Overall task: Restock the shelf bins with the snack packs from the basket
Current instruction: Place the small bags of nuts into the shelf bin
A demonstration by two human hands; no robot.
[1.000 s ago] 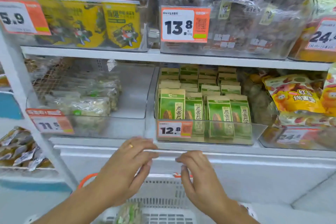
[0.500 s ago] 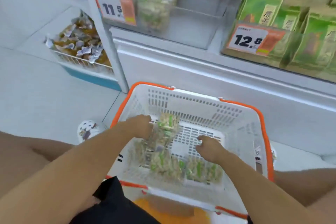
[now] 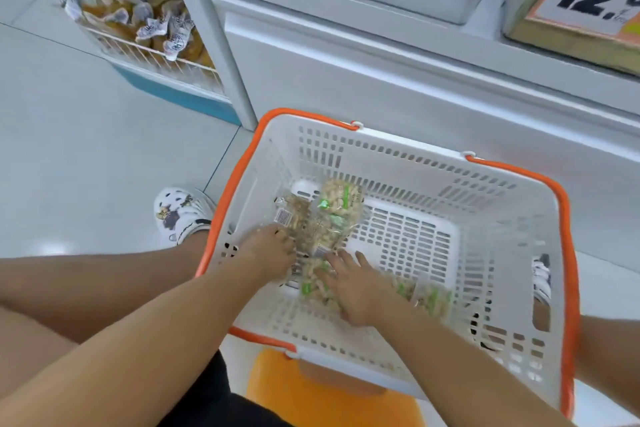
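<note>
— Pale shop floor (image 3: 86,156) down there, with the white basket (image 3: 415,163) standing on it just below the shelf front (image 3: 381,55). Where are the packs?

— All on the basket's bottom. The snack packs (image 3: 332,215) lie in a loose heap at its left side, and a few more packs (image 3: 429,298) lie to the right, partly under the right forearm.

— How would they handle, do you think?

— Light and soft, I'd judge: clear crinkly film around loose nuts, so they sag and slide on one another. Better taken by the body, several bunched together, than by a corner or seal.

— And the grip?

— The left hand (image 3: 268,250) has its fingers curled into the heap's near edge; it seems to be closing on a pack there, though blur hides the fingertips. The right hand (image 3: 356,288) lies flat over the nearer packs, fingers spread and fairly straight, pressing rather than clasping. Nothing is lifted yet.

— Risk?

— Slippery film; one could drop out of the bunch.
</note>
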